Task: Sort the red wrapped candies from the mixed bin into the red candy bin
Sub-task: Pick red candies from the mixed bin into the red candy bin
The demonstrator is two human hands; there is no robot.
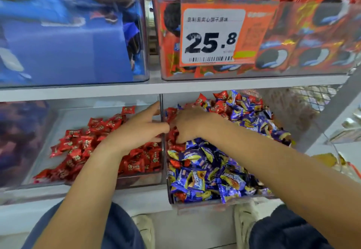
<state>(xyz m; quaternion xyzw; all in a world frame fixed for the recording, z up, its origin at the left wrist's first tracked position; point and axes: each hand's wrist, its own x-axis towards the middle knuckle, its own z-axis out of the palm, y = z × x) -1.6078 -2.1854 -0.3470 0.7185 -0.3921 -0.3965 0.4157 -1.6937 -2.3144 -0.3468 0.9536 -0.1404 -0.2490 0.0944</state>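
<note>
The mixed bin [205, 206] on the lower shelf at the right holds many blue-and-yellow candies [203, 178] with red wrapped candies [219, 105] among them. Left of it, the red candy bin [48, 127] holds only red candies [82, 143]. My left hand [136, 129] hovers over the red bin's right side, fingers spread and reaching the divider wall. My right hand [188, 124] is in the mixed bin's left side, palm down, fingers curled into red candies there. Whether it grips any is hidden.
On the upper shelf stand a clear bin of blue cookie packs [68, 43] and a bin of red cookie packs [312, 39] with an orange price tag [214, 34]. A wire mesh panel [312, 100] closes the right side. My knees and shoes show below.
</note>
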